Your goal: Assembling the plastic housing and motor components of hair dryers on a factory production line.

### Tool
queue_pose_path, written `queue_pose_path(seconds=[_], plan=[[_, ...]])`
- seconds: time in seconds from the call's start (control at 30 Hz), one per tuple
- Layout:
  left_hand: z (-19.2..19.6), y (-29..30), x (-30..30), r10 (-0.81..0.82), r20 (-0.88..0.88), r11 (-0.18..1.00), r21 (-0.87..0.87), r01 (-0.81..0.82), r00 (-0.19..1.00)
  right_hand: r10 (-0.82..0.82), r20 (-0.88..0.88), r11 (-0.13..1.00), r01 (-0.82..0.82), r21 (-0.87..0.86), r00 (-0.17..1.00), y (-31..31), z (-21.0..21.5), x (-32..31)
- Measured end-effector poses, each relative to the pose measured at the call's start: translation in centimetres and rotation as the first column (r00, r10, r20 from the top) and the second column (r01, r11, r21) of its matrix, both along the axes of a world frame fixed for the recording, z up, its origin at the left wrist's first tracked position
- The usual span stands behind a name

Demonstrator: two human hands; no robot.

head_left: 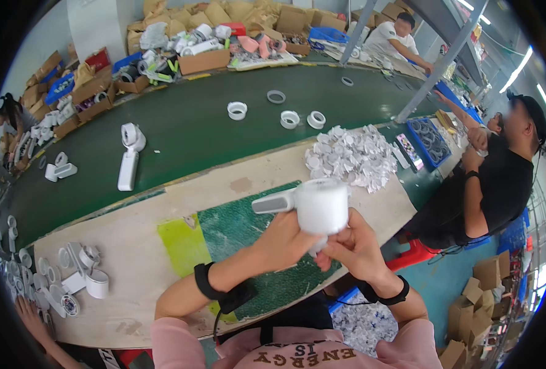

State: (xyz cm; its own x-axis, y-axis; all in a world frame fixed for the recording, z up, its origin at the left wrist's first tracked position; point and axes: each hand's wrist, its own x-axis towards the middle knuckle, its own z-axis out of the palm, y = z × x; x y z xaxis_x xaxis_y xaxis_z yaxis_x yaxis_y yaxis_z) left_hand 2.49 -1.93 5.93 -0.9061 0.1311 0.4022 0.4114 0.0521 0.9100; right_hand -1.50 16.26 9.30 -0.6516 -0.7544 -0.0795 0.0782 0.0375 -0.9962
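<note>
Apparently, the work is standing in its middle: one white unit [322, 209] is being handled, and nothing is showing that it is finished. Both hands are keeping it in the air over the green mat [227, 230], toward the back edge of the worktop [239, 175], with its handle [274, 202] pointing to the left. At the left end of the worktop, a group of similar parts [91, 273] is lying; whether they are done or waiting, I cannot tell. Near the back right corner a heap [350, 160] of small white pieces is lying, so much seems to be left.

About the grip — the left hand [285, 243] is closing around the lower left side of the unit, its fingers partly hidden. The right hand [354, 246] is bending its fingers under the unit, with thumb and fingertips drawn together at a small white tip [316, 247]. Whether this tip is belonging to the unit or is a loose piece, I am not able to say — the fingers are covering too much.
</note>
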Motion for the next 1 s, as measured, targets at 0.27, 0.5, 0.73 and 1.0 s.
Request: queue_pose_path(seconds=[0.27,0.5,0.73,1.0], plan=[[-2.3,-12.1,-3.8,0.759,0.091,0.48,-0.748,-0.459,0.645,-0.365,-0.015,0.931,0.365,0.031,0.931,3.5,-8.3,-1.9],[-11.1,-20.0,-4.3,0.956,0.069,0.291,-0.289,-0.912,0.284,-0.556,-0.113,0.831,0.551,-0.072,0.823,2.4,-13.2,-1.3],[-9.5,-13.1,-6.9,0.568,0.426,0.629,0.328,-0.705,0.704,-0.555,-0.264,0.824,0.564,-0.048,0.789,2.4,-13.7,-0.9],[-11.9,-8.4,-6.2,0.433,0.148,0.9,-0.131,-0.417,0.889,-0.478,-0.387,0.845,0.533,0.042,0.789,1.4,-13.2,-0.2]])
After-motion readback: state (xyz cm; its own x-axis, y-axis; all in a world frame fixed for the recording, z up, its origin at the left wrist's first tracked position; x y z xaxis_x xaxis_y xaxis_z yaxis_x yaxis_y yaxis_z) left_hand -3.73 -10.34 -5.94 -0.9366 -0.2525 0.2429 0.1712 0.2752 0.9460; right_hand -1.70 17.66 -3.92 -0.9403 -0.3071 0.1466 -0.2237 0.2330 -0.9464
